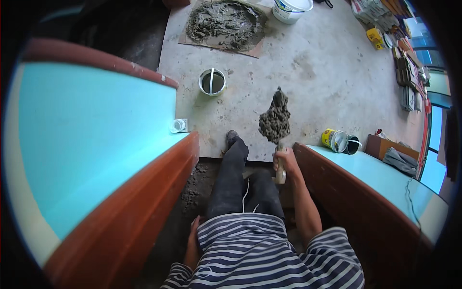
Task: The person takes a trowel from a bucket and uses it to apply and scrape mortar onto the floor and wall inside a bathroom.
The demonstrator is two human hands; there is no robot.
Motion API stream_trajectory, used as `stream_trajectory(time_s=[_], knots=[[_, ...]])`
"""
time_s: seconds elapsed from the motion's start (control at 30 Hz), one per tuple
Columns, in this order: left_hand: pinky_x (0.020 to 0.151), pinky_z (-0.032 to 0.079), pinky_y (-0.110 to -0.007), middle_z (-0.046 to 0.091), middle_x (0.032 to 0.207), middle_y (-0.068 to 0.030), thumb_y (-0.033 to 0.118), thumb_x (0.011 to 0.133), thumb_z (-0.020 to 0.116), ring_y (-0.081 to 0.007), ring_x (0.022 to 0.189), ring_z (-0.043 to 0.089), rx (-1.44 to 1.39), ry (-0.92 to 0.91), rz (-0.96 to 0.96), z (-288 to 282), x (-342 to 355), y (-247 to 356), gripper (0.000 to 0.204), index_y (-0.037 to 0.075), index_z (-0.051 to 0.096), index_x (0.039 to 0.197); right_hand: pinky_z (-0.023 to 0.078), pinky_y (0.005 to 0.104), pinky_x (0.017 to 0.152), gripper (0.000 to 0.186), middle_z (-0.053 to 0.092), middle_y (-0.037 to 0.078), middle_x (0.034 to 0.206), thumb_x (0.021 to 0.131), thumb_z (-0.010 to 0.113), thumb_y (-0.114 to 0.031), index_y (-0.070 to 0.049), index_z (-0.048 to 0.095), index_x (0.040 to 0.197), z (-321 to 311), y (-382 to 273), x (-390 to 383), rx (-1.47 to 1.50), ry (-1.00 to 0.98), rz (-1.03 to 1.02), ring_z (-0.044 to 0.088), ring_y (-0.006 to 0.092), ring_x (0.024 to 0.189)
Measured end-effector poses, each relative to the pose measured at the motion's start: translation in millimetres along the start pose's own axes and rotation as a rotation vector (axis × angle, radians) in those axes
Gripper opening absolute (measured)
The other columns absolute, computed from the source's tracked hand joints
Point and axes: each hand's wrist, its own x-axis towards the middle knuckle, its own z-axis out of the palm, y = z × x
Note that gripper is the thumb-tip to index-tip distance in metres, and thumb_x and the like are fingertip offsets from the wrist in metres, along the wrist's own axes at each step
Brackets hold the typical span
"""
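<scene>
Person in a striped shirt, right hand (287, 161) gripping a trowel (281, 177) loaded with grey mortar (275, 119).
Trowel out front, just right of the legs, over the near part of the concrete floor (337, 89); long axis runs nearly straight away from the person, butt of the handle toward the body, tip pointing ahead to the board (256, 52); blade itself hidden under the heap, which narrows toward the tip; can't tell if it touches the floor; right fingers curled closed round the pale handle; left hand (194, 232) down by the left hip, partly hidden, can't tell how open or if it holds anything; white-handled bucket (201, 87) ahead and left of the trowel; board bears a wet mortar batch (224, 24).
</scene>
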Motion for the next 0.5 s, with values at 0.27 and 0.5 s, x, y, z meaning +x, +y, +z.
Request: stream_trajectory(time_s=[0.27,0.5], knots=[[0.074,0.048,-0.037,0.057,0.095,-0.0105,0.049,0.093,0.047,-0.0228,0.086,0.055,-0.119,0.156,-0.100,55,-69,127,0.043,0.010,0.055,0.110,0.044,0.0307,0.042,0.012,0.052,0.006,0.058,0.075,0.059,-0.012,-0.004,0.051,0.071,47,-210,200,-0.098,0.021,-0.144,0.052,0.0157,0.044],[0.073,0.048,-0.036,0.058,0.092,-0.0096,0.047,0.093,0.048,-0.0218,0.084,0.056,-0.237,0.340,-0.293,175,-73,184,0.040,0.011,0.055,0.108,0.045,0.0320,0.047,0.017,0.056,0.008,0.060,0.074,0.059,-0.018,-0.003,0.055,0.070,54,-329,499,-0.223,-0.028,-0.157,0.055,0.0171,0.049]])
